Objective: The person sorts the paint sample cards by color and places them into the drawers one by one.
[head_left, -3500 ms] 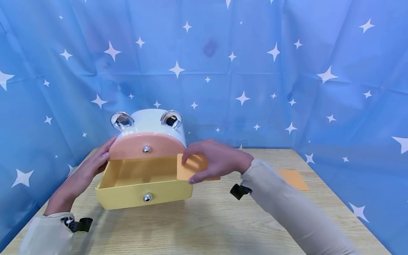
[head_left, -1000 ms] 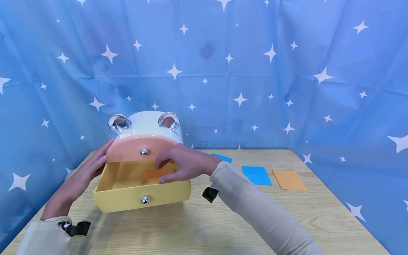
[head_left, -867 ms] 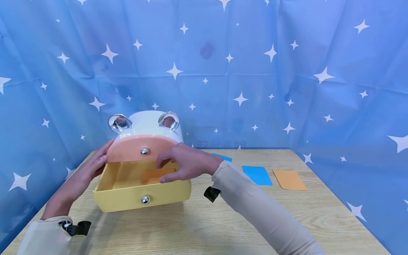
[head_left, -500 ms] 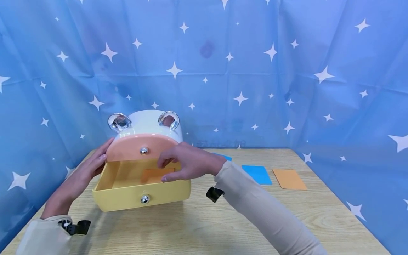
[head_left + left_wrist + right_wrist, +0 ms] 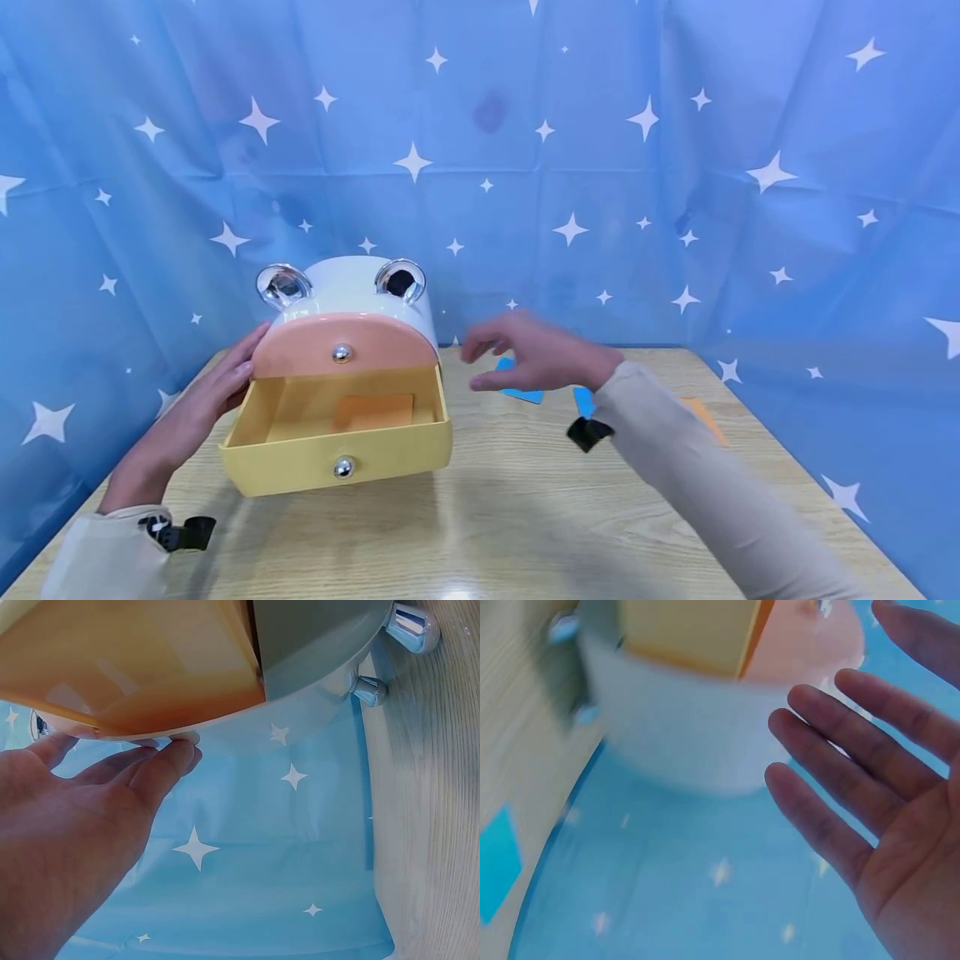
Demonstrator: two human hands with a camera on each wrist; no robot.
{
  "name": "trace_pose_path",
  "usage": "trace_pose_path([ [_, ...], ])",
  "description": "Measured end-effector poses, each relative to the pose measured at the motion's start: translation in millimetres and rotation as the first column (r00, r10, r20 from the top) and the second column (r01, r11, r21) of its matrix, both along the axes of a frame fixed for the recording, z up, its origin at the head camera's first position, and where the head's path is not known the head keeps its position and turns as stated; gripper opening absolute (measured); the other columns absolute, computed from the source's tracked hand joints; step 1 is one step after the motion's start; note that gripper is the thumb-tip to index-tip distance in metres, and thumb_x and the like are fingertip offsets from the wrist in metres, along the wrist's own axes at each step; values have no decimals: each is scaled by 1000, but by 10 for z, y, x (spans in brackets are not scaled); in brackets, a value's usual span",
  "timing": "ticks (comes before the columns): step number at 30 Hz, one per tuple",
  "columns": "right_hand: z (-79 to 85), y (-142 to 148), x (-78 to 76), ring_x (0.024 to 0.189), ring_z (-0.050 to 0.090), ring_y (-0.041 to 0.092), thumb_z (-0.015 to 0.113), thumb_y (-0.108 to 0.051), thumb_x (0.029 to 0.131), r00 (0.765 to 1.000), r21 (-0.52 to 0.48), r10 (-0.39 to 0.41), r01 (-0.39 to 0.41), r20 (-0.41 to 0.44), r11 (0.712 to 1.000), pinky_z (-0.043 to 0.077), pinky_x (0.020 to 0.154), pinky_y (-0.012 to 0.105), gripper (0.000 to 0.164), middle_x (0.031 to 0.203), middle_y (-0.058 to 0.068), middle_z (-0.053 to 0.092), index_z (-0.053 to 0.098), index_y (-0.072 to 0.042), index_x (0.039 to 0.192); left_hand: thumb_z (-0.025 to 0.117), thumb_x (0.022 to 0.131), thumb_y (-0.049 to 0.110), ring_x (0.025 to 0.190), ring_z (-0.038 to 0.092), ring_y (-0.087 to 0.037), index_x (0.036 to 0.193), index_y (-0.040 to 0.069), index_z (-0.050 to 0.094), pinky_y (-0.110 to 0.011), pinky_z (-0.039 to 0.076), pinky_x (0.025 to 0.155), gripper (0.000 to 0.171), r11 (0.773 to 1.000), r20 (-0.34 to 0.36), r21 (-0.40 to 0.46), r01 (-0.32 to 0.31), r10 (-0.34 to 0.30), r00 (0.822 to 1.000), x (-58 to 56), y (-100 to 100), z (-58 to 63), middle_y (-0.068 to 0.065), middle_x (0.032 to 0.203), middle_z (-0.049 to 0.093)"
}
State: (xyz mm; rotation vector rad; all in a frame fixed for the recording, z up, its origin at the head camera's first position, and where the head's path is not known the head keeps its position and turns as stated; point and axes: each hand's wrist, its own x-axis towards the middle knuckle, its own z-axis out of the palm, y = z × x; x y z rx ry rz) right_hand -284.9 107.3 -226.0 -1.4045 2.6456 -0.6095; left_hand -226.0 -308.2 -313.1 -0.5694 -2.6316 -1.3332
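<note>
A white two-drawer box [image 5: 352, 279] with shiny round eyes stands on the table's left. Its pink upper drawer [image 5: 300, 350] is closed. The yellow lower drawer [image 5: 285, 467] is pulled out, and an orange card [image 5: 375, 412] lies flat inside it. My left hand [image 5: 201, 408] rests against the box's left side; the left wrist view shows its fingertips touching the curved wall. Off to the right of the box, my right hand [image 5: 540, 354] hovers, slightly blurred. In the right wrist view its fingers are spread and the palm holds nothing.
Two blue cards [image 5: 525, 394] lie behind and below the right hand, partly covered by it and the wrist. Another orange card [image 5: 703, 419] lies farther right, mostly hidden by the sleeve. A star-patterned blue curtain [image 5: 600, 167] encloses the wooden table [image 5: 517, 517].
Earlier my right hand held an orange card at the lower drawer; that card now lies inside. Since half a second ago the hand has moved right, away from the drawer. The left hand stayed put.
</note>
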Motion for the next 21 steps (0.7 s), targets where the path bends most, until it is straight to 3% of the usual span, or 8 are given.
trace_pose_path([
  [1,-15,113,-23,112,67,16,74,-26,92,999,1,-36,36,3,999,55,102,42,26,115,-1,71,69,-14,115,20,112,35,151,20,-44,161,39,6,-19,42,107,52,1000,3,8,6,-6,1000,6,4,2,-8,170,11],
  [5,-121,612,-157,113,67,23,72,-26,93,983,15,-183,183,-10,983,55,100,47,25,117,2,71,70,-15,116,20,112,37,152,19,-42,161,41,6,-18,41,105,51,1000,9,-4,-4,4,1000,16,19,12,-5,171,11],
  [7,-211,868,-243,113,67,26,72,-25,94,966,19,-258,259,-12,966,55,98,49,25,117,4,71,70,-13,116,20,111,38,152,17,-44,161,40,6,-40,42,115,52,1000,13,9,0,0,1000,19,25,16,-5,171,10],
  [8,-263,988,-287,113,67,28,71,-25,94,957,26,-291,291,-18,956,56,97,50,25,116,6,71,70,-13,115,20,111,38,152,18,-44,161,41,6,-30,43,110,51,1000,10,-5,-10,10,1000,20,24,17,-4,171,11],
  [10,-379,1213,-361,111,67,32,71,-24,94,937,45,-348,349,-21,936,55,96,52,25,115,9,71,70,-10,115,20,111,38,151,18,-45,161,41,6,-45,42,114,51,1000,9,-5,-11,11,1000,25,26,19,-4,171,11],
  [14,-642,1605,-448,110,66,38,70,-26,94,890,103,-453,455,-41,884,55,93,54,31,115,16,70,69,-3,116,20,111,37,150,18,-48,161,41,6,-63,36,114,52,1000,15,8,-6,6,1000,32,31,21,-7,171,11],
  [16,-789,1783,-471,110,64,42,71,-27,93,866,139,-497,499,-55,855,55,90,55,36,116,21,68,67,0,117,20,111,36,150,15,-51,161,40,6,-80,27,106,52,999,23,37,4,-5,1000,36,37,20,-10,170,10],
  [21,-1153,2180,-500,109,60,49,75,-31,89,793,208,-606,604,-61,769,54,84,56,51,121,33,62,62,7,120,20,111,36,149,14,-53,161,40,5,-83,22,104,52,999,32,53,5,-7,999,37,47,14,-13,170,9],
])
